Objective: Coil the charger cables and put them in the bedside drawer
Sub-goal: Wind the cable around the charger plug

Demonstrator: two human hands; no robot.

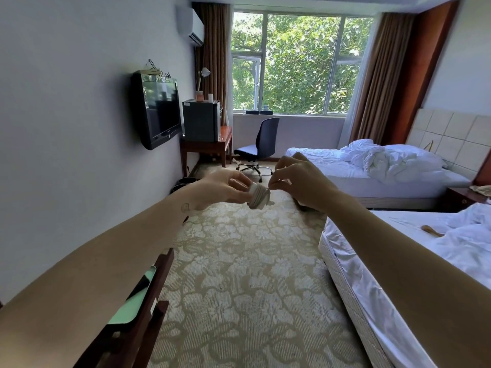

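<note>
While left hand (225, 188) grips coiled cable (258, 198), right hand (300, 181) pinches its end.

My cable (256, 200) is white. The carpet (239, 274) is tan with pale flowers. The bed sheets (393, 162) are white. The curtains (382, 75) are brown, the chair (269, 136) dark blue, the TV (162, 112) black.

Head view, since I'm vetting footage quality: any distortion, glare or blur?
Head view: wide-angle distortion bows the wall and tilts the television; window daylight is bright, leaves readable; the coiled charger cable between left hand and right hand looks slightly soft.
</note>
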